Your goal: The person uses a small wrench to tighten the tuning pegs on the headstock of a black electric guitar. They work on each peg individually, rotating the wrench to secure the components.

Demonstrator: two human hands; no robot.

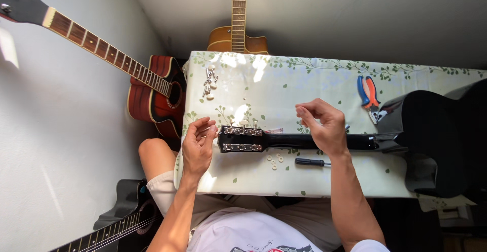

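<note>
A black guitar lies face down across the table (pixel 314 79), its headstock (pixel 242 139) with metal tuner plates pointing left and its body (pixel 436 140) at the right. My left hand (pixel 198 145) hovers at the headstock's left end, fingers loosely curled, holding nothing that I can make out. My right hand (pixel 322 125) is above the neck (pixel 314 141), thumb and forefinger pinched together; whether something tiny is between them cannot be told. Small white washers (pixel 275 160) and a black-handled screwdriver (pixel 310 162) lie just in front of the neck.
Loose tuning pegs (pixel 209 82) lie at the table's far left; orange-and-blue pliers (pixel 368 94) lie at the far right. A red guitar (pixel 152 95) leans at the left, an amber guitar (pixel 237 34) stands behind the table, a dark guitar (pixel 122 216) rests by my knee.
</note>
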